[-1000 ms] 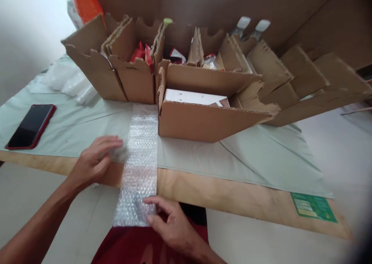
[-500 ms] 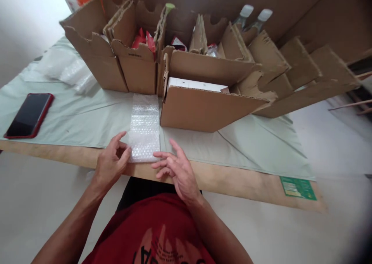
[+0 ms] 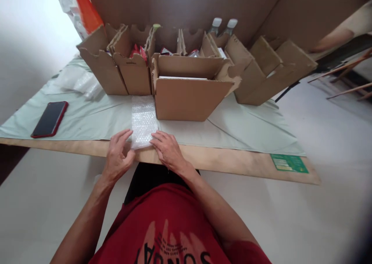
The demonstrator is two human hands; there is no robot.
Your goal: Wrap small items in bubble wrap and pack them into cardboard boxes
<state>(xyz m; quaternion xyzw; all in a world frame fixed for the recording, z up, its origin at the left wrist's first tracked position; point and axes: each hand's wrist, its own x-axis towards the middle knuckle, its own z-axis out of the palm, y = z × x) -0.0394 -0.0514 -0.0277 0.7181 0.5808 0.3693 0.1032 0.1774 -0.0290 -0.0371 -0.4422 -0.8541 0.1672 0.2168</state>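
"How are the fingers?"

"On the left hand (image 3: pixel 116 158), the thumb stands parted from loosely curled fingers, beside the left edge of the bubble wrap (image 3: pixel 143 120). The right hand (image 3: pixel 169 150) rests bent fingers at its lower right edge; whether they grip, I can't tell."

"Where's the wrap?"

"Left of the frame's centre, on pale cloth (image 3: pixel 247 128)."

"Farther out?"

"A cardboard box (image 3: pixel 183 101) just right, a phone (image 3: pixel 49 119) at the frame's left."
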